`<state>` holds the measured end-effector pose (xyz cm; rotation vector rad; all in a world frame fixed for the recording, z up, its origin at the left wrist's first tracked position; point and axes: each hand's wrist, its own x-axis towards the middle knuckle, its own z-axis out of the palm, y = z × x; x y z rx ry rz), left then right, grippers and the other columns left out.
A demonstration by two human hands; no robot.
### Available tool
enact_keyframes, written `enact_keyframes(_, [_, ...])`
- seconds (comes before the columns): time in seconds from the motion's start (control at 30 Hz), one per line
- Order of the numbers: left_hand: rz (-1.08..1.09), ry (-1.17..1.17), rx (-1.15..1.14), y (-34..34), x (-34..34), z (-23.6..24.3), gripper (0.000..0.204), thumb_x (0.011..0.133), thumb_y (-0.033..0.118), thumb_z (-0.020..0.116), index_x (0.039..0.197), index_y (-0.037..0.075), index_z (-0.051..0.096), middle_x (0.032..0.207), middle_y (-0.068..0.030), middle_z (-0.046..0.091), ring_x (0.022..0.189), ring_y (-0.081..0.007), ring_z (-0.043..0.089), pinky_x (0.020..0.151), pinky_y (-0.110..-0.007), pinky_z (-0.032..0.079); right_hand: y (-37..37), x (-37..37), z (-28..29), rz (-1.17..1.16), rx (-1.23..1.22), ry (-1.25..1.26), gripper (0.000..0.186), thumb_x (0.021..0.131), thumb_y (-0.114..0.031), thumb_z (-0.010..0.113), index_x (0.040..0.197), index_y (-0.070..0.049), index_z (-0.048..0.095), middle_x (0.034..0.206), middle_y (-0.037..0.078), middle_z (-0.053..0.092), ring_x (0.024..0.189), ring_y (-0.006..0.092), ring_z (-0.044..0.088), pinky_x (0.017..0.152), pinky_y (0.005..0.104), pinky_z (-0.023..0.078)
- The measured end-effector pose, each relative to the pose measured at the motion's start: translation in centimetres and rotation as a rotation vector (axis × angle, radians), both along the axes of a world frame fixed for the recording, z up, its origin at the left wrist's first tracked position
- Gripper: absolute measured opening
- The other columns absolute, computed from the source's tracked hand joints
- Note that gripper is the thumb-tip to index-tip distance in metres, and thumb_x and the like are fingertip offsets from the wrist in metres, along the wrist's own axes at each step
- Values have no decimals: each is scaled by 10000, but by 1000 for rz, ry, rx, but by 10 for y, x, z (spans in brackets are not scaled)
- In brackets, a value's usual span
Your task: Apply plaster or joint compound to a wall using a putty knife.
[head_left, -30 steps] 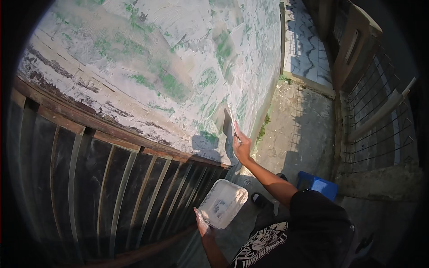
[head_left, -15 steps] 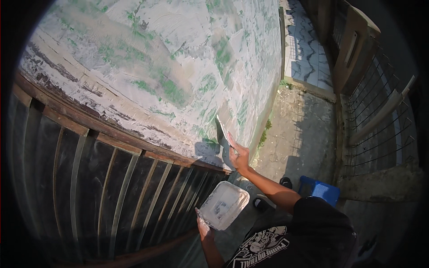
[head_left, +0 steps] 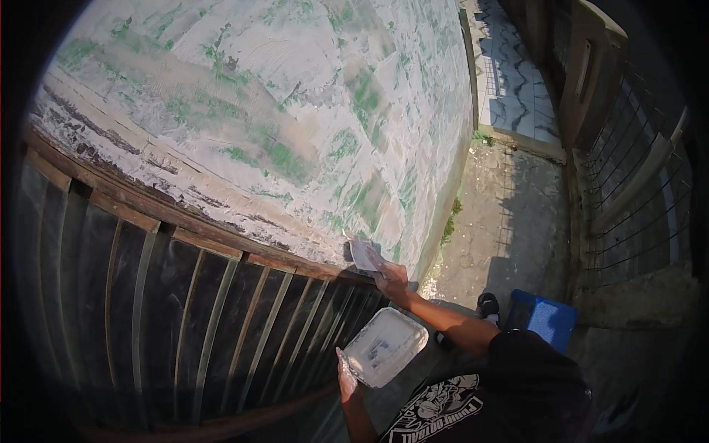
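My right hand is closed around a putty knife. Its pale-smeared blade is laid against the lower part of the wall, just above a wooden frame edge. White filler covers the wall in uneven swipes, with green patches showing through. Below, my left hand grips the near left side of a shallow rectangular plastic tub. White paste coats the inside of the tub, and white smears mark the fingers of that hand. Part of the left hand's fingers are hidden under the tub.
A brown wooden frame with dark slats runs along the left. To the right lie a concrete path and a blue plastic stool beside my shoe. Wire fencing borders the path; marbled tiles lie beyond.
The putty knife has moved down and slightly left along the wall, its blade turning from nearly edge-on to flatter. The tub has shifted slightly right in the picture, along with my left hand.
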<state>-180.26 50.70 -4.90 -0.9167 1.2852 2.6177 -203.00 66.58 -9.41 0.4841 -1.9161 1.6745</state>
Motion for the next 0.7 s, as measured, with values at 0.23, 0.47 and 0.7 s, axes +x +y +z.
enact_keyframes(0.23, [17,50,-50,-6,12,-12,588,1011,443,340,1418,21,304,1354,-123,458,1230,-257,465,1059,-395,356,-24,-18,7,-100,-154,-46,417,788,-41,590,1203,-83,598,945,170,657,740,327,650,706,399,508])
enact_keyframes(0.47, [-35,108,-34,-3,12,4,593,1010,450,336,1407,9,321,1330,-114,478,1210,-237,478,1040,-399,387,0,31,-4,46,-17,-102,386,835,-4,590,1219,-29,565,736,142,611,599,214,596,588,302,477])
enact_keyframes(0.7, [-28,193,-112,3,-5,3,609,1001,481,342,1301,-34,464,1265,-122,556,1151,-228,537,1001,-381,416,91,27,72,200,-292,-432,276,886,-97,634,1144,-8,591,772,63,583,656,63,467,578,246,429])
